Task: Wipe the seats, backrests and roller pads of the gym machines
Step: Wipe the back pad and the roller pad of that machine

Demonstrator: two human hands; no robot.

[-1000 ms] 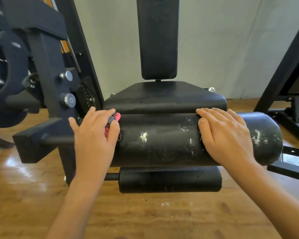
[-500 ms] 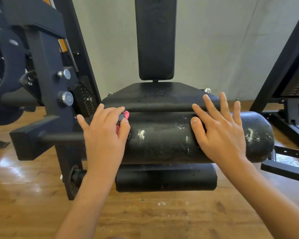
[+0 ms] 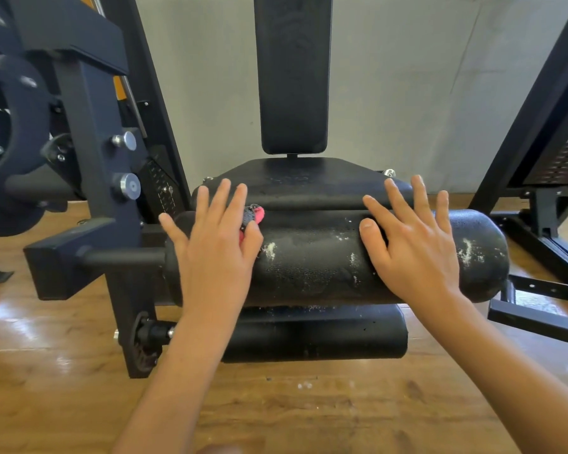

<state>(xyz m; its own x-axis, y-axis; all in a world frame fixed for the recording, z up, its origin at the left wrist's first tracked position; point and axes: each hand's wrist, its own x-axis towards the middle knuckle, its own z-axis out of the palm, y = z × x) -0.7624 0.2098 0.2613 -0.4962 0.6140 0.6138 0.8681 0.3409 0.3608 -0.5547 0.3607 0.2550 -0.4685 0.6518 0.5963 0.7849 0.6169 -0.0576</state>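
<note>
Pale grey wall [image 3: 407, 77] behind, faint creases. Glossy brown wood floor [image 3: 309, 414], bright light reflections at left.

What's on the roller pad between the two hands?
Head view: bare roller pad with white flecks; a pink cloth peeks from under the left hand.

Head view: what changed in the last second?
Left hand slid the pink cloth rightward along the big roller pad, toward the white smudge. Both hands' fingers, curled over the pad before, now lie straight and spread; right hand stayed in place. Seat, backrest and lower roller unchanged.
</note>
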